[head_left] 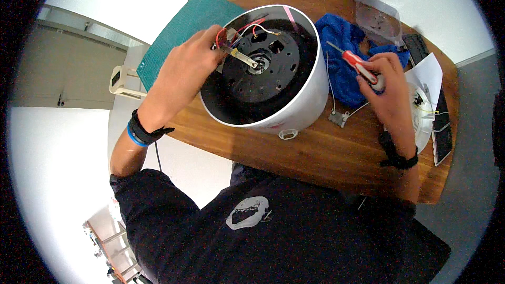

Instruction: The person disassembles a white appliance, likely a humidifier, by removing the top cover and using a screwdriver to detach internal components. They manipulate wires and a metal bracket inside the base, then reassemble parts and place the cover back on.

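Note:
A white round housing (315, 92) with a dark inside stands on the wooden table in front of me. Inside it lies a black disc (273, 81) with holes and a metal hub (259, 64) at its centre. My left hand (197, 55) reaches over the housing's left rim, its fingers closed around the upper end of a pale, narrow stick-like part (243, 57). That part slants down to the hub. Red and white wires (251, 27) loop beside these fingers. Right of the housing, my right hand (386, 76) grips a red and white screwdriver (357, 64), its tip pointing up and left.
A green cutting mat (181, 29) lies at the far left. To the right are a blue cloth (342, 31), a clear plastic tray (377, 16) with small pieces, a white round part (422, 123) and a small grey connector piece (337, 118) on wires.

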`<state>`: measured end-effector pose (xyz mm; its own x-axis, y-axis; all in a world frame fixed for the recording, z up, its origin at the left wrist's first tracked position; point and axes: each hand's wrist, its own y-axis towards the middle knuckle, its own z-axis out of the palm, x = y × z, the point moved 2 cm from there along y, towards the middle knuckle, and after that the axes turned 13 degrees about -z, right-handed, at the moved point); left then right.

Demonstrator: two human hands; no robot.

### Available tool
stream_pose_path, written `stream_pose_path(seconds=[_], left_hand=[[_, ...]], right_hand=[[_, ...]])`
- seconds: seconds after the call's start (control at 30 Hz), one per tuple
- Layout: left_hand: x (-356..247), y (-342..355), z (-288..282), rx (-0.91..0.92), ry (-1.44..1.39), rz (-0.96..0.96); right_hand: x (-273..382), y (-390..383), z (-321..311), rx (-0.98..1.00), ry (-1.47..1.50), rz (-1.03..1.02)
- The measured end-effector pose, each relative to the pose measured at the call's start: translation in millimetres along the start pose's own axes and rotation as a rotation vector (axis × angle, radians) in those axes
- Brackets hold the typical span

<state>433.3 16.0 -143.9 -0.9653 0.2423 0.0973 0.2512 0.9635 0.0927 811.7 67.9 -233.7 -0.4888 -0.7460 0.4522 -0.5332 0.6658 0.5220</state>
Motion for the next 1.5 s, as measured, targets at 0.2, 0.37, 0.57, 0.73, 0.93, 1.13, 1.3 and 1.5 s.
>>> stream_pose_path(seconds=[0.2, 0.37, 0.57, 0.73, 0.93, 1.13, 1.3, 1.5], left_hand=[[0.4, 4.4, -3.4, -0.02, 0.007, 0.053], [-1.4, 13.3, -0.4, -0.125, -0.017, 0.185], [-0.1, 11.8, -4.6, -0.08, -0.141, 0.12], [-3.9, 8.7, -11.6, -0.117, -0.109, 0.158], [-17.7, 15.4, -16.1, -0.144, -0.072, 0.186], [-25.4, 29.2, -15.4, -0.053, -0.135, 0.11], [-18.8, 40.1, -7.8, -0.091, -0.182, 0.111], [-14.0, 45.0, -2.2, -0.048, -0.142, 0.054]], right_hand=[[-30.4, -6.6, 45.8, 0.18, 0.033, -0.04], [-38.2, -9.8, 68.5, 0.5, 0.163, 0.056], [0.5, 25.3, 39.1, 0.551, 0.044, -0.128], [53.7, 71.8, -3.6, 0.319, 0.184, -0.072], [56.8, 73.1, -20.6, 0.478, 0.29, -0.349], [51.2, 67.7, -29.6, 0.477, 0.346, -0.345], [52.3, 72.1, -29.7, 0.48, 0.295, -0.278], [63.6, 71.1, -17.8, 0.405, -0.037, -0.301]])
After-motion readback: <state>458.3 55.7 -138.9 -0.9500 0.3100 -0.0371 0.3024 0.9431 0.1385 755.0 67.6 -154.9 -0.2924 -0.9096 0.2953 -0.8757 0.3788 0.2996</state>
